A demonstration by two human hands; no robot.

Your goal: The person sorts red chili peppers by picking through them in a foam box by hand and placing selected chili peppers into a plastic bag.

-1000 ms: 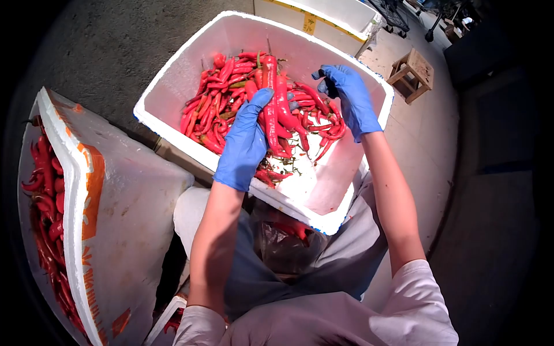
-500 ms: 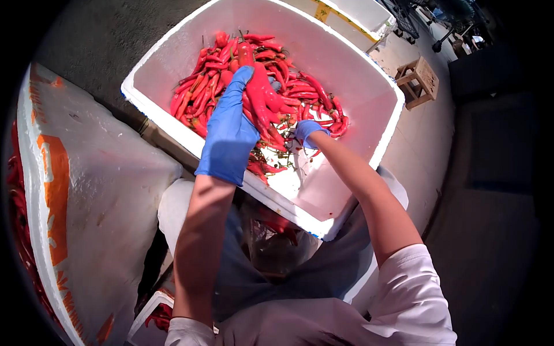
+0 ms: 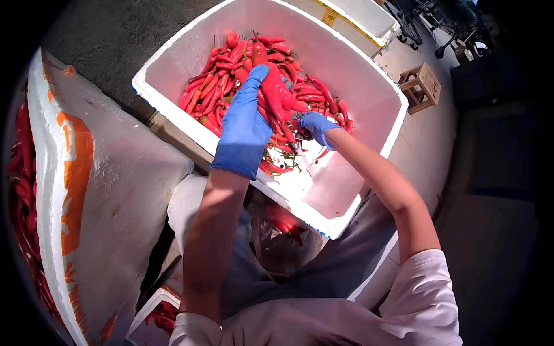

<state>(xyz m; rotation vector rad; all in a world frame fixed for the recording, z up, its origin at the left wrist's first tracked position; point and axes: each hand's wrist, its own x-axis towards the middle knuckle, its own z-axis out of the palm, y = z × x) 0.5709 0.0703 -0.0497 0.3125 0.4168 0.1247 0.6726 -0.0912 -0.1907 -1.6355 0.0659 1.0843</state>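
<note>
My left hand [image 3: 247, 118], in a blue glove, is closed around a bunch of large red chili peppers [image 3: 276, 86], its thumb lying along the top. The bunch is held above a white foam box [image 3: 369, 109] that rests by my lap. At the lower right end of the bunch is my gloved right hand [image 3: 318, 127], fingers curled in against a red chili pepper's end; its fingertips are partly hidden. Many loose red chili peppers [image 3: 210, 95] are heaped in the box's far and left parts. Stem bits [image 3: 283, 160] litter the white box floor below my hands.
To my left stands another large white foam box [image 3: 121, 173] with orange markings, red peppers [image 3: 26, 190] beyond its rim. A smaller box [image 3: 141, 328] with peppers is at lower left. A clear bag [image 3: 283, 248] sits between my legs. A wooden stool [image 3: 419, 87] stands at right.
My right hand has risen from the box floor to the lower end of the bunch. My left hand keeps its hold on the peppers. The whole view has shifted slightly.
</note>
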